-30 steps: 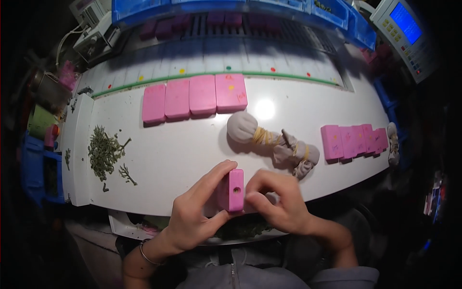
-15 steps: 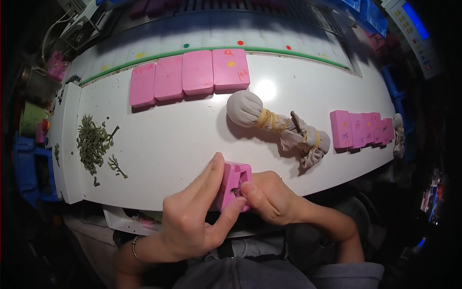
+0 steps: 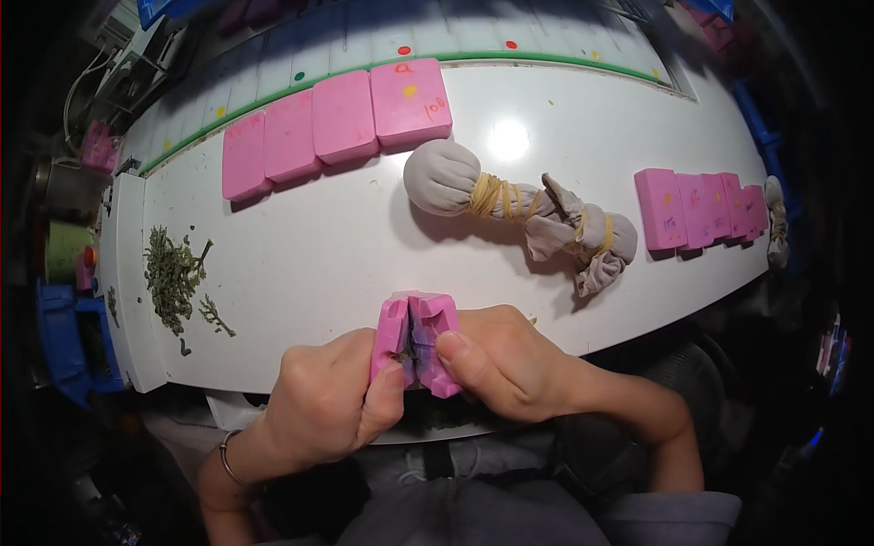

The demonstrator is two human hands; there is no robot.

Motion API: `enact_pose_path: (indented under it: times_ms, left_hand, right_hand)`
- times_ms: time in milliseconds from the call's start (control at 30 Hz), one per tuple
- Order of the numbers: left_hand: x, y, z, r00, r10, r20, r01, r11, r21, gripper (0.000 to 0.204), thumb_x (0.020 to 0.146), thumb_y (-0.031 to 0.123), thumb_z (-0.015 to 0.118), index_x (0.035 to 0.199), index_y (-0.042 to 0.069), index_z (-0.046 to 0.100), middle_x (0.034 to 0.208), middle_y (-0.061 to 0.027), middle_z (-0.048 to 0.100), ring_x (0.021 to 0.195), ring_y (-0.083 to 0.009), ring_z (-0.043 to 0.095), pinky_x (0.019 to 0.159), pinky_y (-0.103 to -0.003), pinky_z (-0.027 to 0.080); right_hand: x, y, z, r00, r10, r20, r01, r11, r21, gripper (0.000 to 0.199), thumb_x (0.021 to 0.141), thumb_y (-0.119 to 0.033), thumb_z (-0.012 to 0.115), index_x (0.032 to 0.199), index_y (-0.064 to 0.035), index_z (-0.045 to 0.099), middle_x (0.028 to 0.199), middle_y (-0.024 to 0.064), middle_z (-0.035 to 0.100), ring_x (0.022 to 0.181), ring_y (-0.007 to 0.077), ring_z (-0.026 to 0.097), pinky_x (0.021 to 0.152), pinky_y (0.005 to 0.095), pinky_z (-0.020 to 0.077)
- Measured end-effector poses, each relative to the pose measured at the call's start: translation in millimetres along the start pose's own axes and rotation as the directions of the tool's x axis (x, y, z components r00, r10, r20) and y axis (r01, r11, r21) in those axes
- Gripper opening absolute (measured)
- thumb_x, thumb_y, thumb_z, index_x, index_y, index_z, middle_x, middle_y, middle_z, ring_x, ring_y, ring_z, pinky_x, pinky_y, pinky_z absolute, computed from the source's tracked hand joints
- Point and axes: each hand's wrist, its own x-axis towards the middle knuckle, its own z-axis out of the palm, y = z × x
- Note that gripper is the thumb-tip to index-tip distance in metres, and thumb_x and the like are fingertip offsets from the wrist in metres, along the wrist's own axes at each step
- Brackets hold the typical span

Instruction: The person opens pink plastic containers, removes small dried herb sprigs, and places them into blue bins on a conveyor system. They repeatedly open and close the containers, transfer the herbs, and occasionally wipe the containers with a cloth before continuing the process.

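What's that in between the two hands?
A pink block, opened with a gap down its middle: the left hand holds one side, the right hand the other. The head view shows it.

Mould (image 3: 426, 332) between the hands (image 3: 328, 391), sprigs (image 3: 171, 280) left on the table (image 3: 291, 273), bundle (image 3: 546, 235) ahead, blocks (image 3: 344, 120) behind and right

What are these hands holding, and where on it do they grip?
A pink block, open down its middle: the left hand grips its left half, the right hand its right half, both from the outer sides.
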Motion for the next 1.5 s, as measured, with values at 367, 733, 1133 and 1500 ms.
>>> enact_pose_path:
  times_ms: [367,733,1133,1500]
  left_hand:
    - [1.3,-2.2,3.9,0.999,0.039,-0.004,-0.038,0.997,0.063,0.018,0.082,0.016,0.059,0.075,0.000,0.054,0.058,-0.0093,0.047,0.043,-0.0260,0.048,0.038,-0.035,0.039]
    - [8.3,-1.3,-6.0,0.998,0.027,-0.060,-0.020,0.993,0.116,0.017,0.081,0.018,0.065,0.075,0.004,0.057,0.061,-0.0073,0.049,0.049,-0.0232,0.051,0.042,-0.033,0.041]
    - [4.2,-3.0,-11.7,0.964,-0.178,-0.198,0.162,0.982,-0.097,0.040,0.085,0.035,0.061,0.062,0.003,0.051,0.056,-0.0078,0.051,0.046,-0.0220,0.052,0.043,-0.031,0.039]
    - [47.1,21.4,-16.8,0.859,-0.270,0.435,0.316,0.948,-0.037,0.026,0.085,0.024,0.056,0.080,-0.001,0.058,0.062,-0.0185,0.058,0.055,-0.0362,0.057,0.052,-0.039,0.046]
  right_hand:
    - [0.2,-4.6,-0.7,0.999,0.052,0.006,-0.052,0.998,0.039,0.030,0.095,-0.023,0.037,0.085,0.0013,0.052,0.071,0.0181,0.056,0.067,0.0367,0.055,0.063,0.0400,0.0442]
    - [3.7,-32.0,-3.0,0.934,0.115,-0.337,-0.209,0.944,-0.257,0.029,0.084,-0.025,0.064,0.090,0.0008,0.052,0.072,0.0135,0.056,0.057,0.0269,0.056,0.053,0.0364,0.0446]
    - [17.8,-51.2,-15.0,0.950,0.293,-0.104,-0.309,0.927,-0.212,0.035,0.084,-0.029,0.063,0.078,0.0036,0.052,0.060,0.0129,0.056,0.053,0.0217,0.057,0.050,0.0323,0.0444]
    - [-3.5,-10.9,-22.1,0.905,0.424,0.048,-0.409,0.831,0.377,0.035,0.095,-0.034,0.046,0.084,-0.0004,0.049,0.066,0.0050,0.056,0.054,0.0093,0.055,0.048,0.0208,0.0441]
